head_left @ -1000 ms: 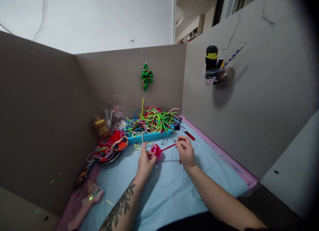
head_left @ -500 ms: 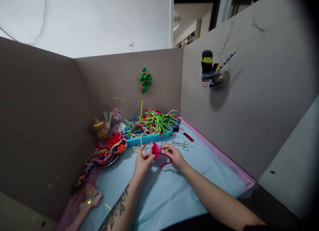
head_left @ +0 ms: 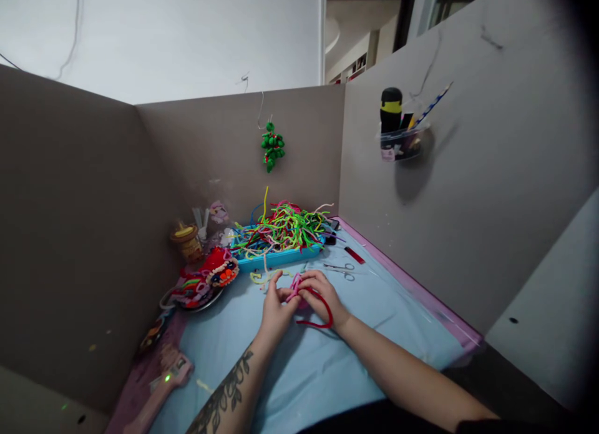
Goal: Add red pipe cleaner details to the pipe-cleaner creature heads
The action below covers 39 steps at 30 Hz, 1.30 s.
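In the head view, the left hand (head_left: 277, 308) pinches the near side of a small pink piece (head_left: 296, 285) between thumb and bent fingers, while the right hand (head_left: 326, 298) curls its fingers closely around the other side. The piece sits between both hands above the blue sheet (head_left: 374, 365), and a red strand (head_left: 330, 315) loops out from it past the right hand, with scissors (head_left: 349, 272) lying beyond.

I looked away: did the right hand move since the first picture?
Yes, the right hand moved left, away from the red strip.
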{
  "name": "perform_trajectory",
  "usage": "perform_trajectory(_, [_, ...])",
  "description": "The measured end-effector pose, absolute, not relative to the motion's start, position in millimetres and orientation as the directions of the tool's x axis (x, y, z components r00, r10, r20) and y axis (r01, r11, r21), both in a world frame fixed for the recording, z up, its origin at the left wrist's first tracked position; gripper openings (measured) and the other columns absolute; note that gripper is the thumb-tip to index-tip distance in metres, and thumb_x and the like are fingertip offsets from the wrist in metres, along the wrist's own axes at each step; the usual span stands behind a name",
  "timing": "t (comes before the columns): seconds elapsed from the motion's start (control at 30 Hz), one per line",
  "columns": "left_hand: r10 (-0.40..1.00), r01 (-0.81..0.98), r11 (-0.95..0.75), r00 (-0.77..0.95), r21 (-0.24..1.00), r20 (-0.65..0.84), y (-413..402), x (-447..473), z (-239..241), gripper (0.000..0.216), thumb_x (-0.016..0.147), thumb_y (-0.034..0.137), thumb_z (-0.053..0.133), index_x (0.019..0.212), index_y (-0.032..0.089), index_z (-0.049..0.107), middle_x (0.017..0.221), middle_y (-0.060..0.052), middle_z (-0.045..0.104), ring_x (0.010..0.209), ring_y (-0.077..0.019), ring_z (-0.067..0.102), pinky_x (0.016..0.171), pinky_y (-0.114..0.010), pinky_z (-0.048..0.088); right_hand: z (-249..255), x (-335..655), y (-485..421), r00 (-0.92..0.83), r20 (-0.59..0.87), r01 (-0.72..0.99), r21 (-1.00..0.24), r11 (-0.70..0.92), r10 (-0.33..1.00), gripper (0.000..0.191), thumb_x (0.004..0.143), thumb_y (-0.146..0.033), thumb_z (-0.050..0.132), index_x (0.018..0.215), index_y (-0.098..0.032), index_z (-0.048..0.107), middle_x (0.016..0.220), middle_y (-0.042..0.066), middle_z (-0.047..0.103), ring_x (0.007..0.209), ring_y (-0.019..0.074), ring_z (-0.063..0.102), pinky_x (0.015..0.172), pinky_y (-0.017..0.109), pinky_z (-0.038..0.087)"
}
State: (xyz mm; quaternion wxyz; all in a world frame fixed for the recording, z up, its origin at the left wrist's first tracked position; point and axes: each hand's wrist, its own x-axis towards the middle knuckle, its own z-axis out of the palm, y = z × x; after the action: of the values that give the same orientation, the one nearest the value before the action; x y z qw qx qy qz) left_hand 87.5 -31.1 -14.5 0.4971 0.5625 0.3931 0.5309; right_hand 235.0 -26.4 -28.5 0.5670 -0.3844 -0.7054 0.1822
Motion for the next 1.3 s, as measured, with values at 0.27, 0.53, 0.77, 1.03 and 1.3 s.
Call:
perform_trajectory(0.27, [0.979, -0.014, -0.181, 0.089, 0.983, 0.182, -29.1, 86.9, -16.7, 0.080, 0.068, 0.022, 0.069, 0.135, 0.015, 0.025, 0.070, 0.000, 0.067, 0.064, -0.0151, 0.064, 0.064, -0.026, 0.049, -36.5, 233.9, -16.9, 0.020, 0.606, 0.310, -0.760, 0.571, 0.795, 0.012, 0.083, -0.017, 0.052, 0.074, -0.021, 0.059, 0.094, 0.006, 0.055, 0.097, 0.0223, 0.053, 0.090, 0.038, 0.042])
perform_trajectory(0.53, [0.978, 0.036, -0.194, 0.086, 0.980, 0.190, -28.2, 86.1, -16.4, 0.080, 0.070, 0.026, 0.068, 0.136, 0.014, 0.024, 0.067, 0.000, 0.065, 0.060, -0.0145, 0.062, 0.060, -0.025, 0.048, -41.6, 229.8, -11.9, 0.051, 0.652, 0.301, -0.732, 0.611, 0.756, 0.018, 0.088, -0.026, 0.044, 0.072, -0.022, 0.052, 0.094, 0.008, 0.055, 0.094, 0.0227, 0.053, 0.089, 0.039, 0.042])
perform_trajectory(0.77, [0.983, -0.073, -0.145, 0.107, 0.987, 0.152, -27.9, 89.1, -16.5, 0.082, 0.064, 0.022, 0.071, 0.133, 0.017, 0.026, 0.068, 0.002, 0.063, 0.060, -0.0131, 0.061, 0.061, -0.025, 0.047, -37.8, 231.5, -16.3, 0.019, 0.643, 0.328, -0.728, 0.602, 0.766, 0.013, 0.084, -0.020, 0.049, 0.073, -0.022, 0.055, 0.094, 0.007, 0.056, 0.096, 0.0223, 0.053, 0.090, 0.039, 0.042])
perform_trajectory(1.03, [0.988, -0.164, -0.066, 0.130, 0.984, 0.088, -25.2, 86.5, -17.7, 0.089, 0.060, 0.023, 0.074, 0.134, 0.016, 0.025, 0.067, 0.001, 0.065, 0.060, -0.0141, 0.061, 0.063, -0.027, 0.048, -36.5, 234.9, -17.6, 0.064, 0.627, 0.265, -0.761, 0.592, 0.776, 0.012, 0.085, -0.029, 0.053, 0.088, -0.022, 0.062, 0.094, 0.007, 0.058, 0.095, 0.0226, 0.055, 0.087, 0.037, 0.044])
perform_trajectory(1.3, [0.951, 0.030, -0.218, 0.231, 0.975, 0.206, -22.7, 71.3, -11.2, 0.073, 0.069, 0.020, 0.065, 0.134, 0.017, 0.032, 0.076, 0.000, 0.066, 0.071, -0.0151, 0.063, 0.072, -0.029, 0.047, -26.4, 246.3, -23.6, -0.124, 0.595, 0.423, -0.692, 0.585, 0.794, 0.016, 0.085, -0.021, 0.055, 0.091, -0.025, 0.069, 0.117, 0.008, 0.049, 0.114, 0.0242, 0.047, 0.101, 0.044, 0.037])
